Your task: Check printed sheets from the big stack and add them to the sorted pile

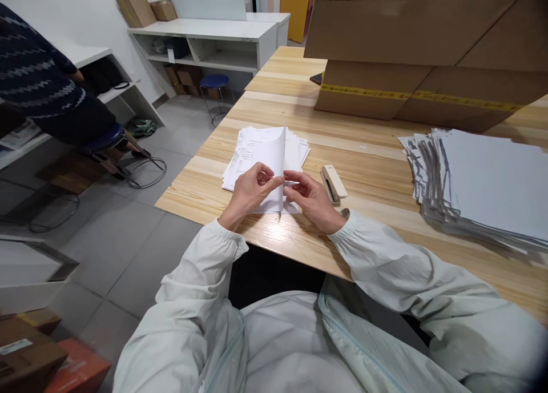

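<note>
— Paper sheet is where, exactly? I watch the feed from far and want to be sure.

— It stands lifted over the small stack of printed pages on the wooden counter, near the front edge. I see it folded or curled, the white back turned to the camera.

— And the hands?

— The left hand pinches the lower edge of the sheet, thumb and fingers closed together on it. The right hand also grips this edge, just beside the left one, fingers closed on the paper.

— What lies around?

— A beige stapler rests just right of the right hand. Further right is a big pile of white papers. Behind it sits a large cardboard box. At the left, another person in a dark patterned sweater sits on a stool.
</note>
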Demonstrator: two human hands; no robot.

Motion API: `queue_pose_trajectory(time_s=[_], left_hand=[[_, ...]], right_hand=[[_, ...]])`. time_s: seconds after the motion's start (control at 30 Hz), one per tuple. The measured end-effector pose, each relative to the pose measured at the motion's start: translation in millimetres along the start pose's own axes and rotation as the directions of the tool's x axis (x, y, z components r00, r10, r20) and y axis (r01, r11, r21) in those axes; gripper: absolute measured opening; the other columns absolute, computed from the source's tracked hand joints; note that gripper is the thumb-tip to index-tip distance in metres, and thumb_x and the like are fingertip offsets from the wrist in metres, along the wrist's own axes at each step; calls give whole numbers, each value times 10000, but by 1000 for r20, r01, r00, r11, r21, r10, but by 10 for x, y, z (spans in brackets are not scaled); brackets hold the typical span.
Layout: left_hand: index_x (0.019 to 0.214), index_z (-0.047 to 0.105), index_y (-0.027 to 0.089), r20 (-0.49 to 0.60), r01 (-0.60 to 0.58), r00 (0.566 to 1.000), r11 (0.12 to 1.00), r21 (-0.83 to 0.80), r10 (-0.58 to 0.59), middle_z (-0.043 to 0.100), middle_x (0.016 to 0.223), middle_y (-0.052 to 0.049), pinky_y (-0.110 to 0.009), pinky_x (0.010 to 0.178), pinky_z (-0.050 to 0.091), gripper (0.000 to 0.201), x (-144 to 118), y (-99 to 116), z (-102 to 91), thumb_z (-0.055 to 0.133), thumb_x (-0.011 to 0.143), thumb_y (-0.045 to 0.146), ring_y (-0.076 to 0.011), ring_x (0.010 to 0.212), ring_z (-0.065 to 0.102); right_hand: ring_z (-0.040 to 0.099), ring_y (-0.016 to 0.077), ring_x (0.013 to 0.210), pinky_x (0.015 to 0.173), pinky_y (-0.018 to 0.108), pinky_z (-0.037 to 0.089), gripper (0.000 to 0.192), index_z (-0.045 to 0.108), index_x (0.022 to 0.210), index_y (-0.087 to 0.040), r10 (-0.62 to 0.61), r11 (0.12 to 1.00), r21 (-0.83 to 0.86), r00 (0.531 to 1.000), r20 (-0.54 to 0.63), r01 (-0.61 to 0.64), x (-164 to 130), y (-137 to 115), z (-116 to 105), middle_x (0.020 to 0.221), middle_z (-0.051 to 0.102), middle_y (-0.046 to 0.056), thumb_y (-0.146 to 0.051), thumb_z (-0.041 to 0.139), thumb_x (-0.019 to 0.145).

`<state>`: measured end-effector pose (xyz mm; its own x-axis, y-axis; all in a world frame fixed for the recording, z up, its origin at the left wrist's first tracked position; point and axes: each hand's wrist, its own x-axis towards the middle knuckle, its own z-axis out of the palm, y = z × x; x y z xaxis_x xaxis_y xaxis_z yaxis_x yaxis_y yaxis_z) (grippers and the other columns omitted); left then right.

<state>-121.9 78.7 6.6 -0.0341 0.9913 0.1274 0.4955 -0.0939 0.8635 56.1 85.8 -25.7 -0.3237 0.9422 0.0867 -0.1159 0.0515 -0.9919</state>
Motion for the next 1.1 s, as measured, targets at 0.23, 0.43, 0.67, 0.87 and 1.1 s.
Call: queue_pose_trajectory(time_s=[0.23,0.43,0.67,0.87,1.1], left_hand=[[816,593,203,9,15,1000,999,-38,-15,690,792,-24,-285,708,466,344,6,24,-2,675,792,536,-160,759,644],[828,603,199,3,0,1000,999,-33,0,707,830,-36,-313,764,501,329,-3,-7,14,703,777,508,-170,787,666],[814,590,201,0,17,1000,998,-54,-17,712,831,-32,-317,767,505,323,-31,23,12,699,778,502,-174,796,676],[832,611,202,22,33,999,999,-16,-32,714,847,-33,-312,768,491,344,-48,96,-15,673,792,538,-175,814,669],[831,608,190,36,3,999,999,-51,-1,708,860,-38,-318,801,505,320,-27,22,5,688,782,496,-168,823,666]], right_hand=[[663,175,884,784,352,587,489,669,1185,-241,-2,1000,-2,1000,1,2,4,6,7,1156,701,67,-427,793,751],[664,173,930,778,332,572,460,651,1212,-235,7,999,-37,1000,20,-7,-13,-55,18,1208,689,74,-508,686,843],[643,188,974,798,340,559,527,650,1191,-228,54,997,-54,999,4,-53,-21,-138,37,1277,647,83,-548,732,781],[627,153,892,851,341,520,598,618,1227,-207,33,996,-84,999,-15,-34,-28,-56,43,1152,681,74,-452,820,720],[626,139,843,808,334,531,562,619,1201,-203,28,996,-82,1000,-10,-29,-6,-17,30,1210,665,79,-508,774,754]])
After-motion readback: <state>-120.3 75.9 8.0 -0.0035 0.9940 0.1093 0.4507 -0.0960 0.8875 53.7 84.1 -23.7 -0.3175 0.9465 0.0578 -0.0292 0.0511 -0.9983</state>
